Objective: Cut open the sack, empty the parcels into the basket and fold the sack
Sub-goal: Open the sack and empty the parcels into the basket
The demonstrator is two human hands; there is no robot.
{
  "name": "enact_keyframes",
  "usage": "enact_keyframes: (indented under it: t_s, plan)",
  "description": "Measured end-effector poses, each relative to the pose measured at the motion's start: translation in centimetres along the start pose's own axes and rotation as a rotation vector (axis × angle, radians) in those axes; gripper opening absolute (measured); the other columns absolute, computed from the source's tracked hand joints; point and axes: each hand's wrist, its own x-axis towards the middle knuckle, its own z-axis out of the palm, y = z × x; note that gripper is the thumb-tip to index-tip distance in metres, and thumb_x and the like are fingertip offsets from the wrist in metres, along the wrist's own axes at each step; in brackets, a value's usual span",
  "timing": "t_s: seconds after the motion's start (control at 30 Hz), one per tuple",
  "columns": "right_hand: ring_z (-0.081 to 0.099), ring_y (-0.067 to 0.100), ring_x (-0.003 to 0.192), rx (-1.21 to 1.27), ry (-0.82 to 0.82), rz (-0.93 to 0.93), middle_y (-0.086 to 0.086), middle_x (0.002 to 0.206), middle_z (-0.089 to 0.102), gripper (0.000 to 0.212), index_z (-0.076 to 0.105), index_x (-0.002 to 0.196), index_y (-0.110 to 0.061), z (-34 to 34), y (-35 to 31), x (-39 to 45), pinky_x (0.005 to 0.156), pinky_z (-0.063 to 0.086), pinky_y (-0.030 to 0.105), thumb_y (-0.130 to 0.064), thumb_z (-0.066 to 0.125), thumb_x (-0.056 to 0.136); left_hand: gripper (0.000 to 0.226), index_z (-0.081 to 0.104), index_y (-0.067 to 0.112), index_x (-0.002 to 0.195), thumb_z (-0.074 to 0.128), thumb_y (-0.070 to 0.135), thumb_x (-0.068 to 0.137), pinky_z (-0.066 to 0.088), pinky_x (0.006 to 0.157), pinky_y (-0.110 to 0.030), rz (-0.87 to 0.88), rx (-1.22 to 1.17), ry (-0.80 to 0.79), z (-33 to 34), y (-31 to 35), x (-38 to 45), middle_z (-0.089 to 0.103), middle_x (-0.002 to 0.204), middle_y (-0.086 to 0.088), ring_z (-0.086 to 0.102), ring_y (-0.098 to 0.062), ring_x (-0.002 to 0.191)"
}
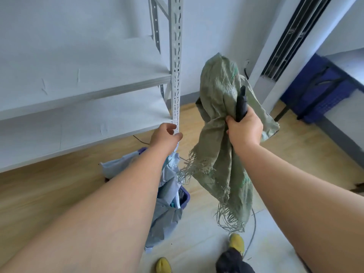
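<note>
Holding: the right hand point(243, 128) is clenched round a bunched part of the limp green woven sack with frayed edges point(220, 134), together with a slim black cutting tool point(241, 105) that points up out of the fist.
Left hand: the left hand point(166, 134) grips nothing; its fingers are loosely curled just in front of the white perforated upright of the metal shelving rack point(176, 62).
Sack position: it hangs from the right grip, part of it bulging above the fist and the frayed cut end trailing down toward the floor, apart from the left hand.
Parcels: grey and pale blue plastic mailer parcels point(167, 194) lie heaped in the purple plastic basket point(186, 196) on the wooden floor, below and between the arms.
Stage, as judged: the sack looks empty, so folding appears to be what remains.
Doing it well: the tool likely needs setting down first, so both hands are free; the left hand could then take one edge while the right shifts to the other, shake the cloth flat, and fold the frayed end inward.
Risk: the tool sits tight against the cloth and may snag it.
</note>
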Motion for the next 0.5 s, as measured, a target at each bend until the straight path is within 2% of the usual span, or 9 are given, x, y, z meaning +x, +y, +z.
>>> enact_keyframes:
  t_s: [0.17,0.3,0.5]
  plan:
    - [0.068,0.029,0.082,-0.053,-0.047,-0.022,-0.004,0.087,0.064,0.021,0.051,0.092,-0.034,-0.4,3.5,5.6,0.080,0.055,0.044,-0.021,0.064,0.084,0.038,0.056,0.018,0.125,0.065,0.022,0.088,0.051,0.095,-0.042,-0.083,-0.043,0.012,4.9,1.1,3.1,0.058,0.113,0.001,0.059,-0.021,0.101]
    - [0.068,0.030,0.079,-0.080,-0.146,-0.031,-0.002,0.084,0.065,0.016,0.055,0.095,-0.030,-1.0,6.2,11.3,0.076,0.057,0.044,-0.022,0.064,0.084,0.037,0.056,0.017,0.125,0.063,0.019,0.089,0.052,0.090,-0.038,-0.180,-0.101,0.077,9.7,2.6,5.3,0.059,0.116,-0.001,0.061,-0.024,0.106]
    - [0.065,0.028,0.082,-0.193,-0.321,-0.112,0.001,0.089,0.066,0.019,0.058,0.104,-0.024,-1.0,9.2,18.7,0.074,0.056,0.042,-0.020,0.062,0.086,0.035,0.054,0.020,0.126,0.061,0.022,0.091,0.051,0.095,-0.044,-0.205,-0.118,0.093,17.3,5.4,7.9,0.059,0.115,0.003,0.060,-0.022,0.107]
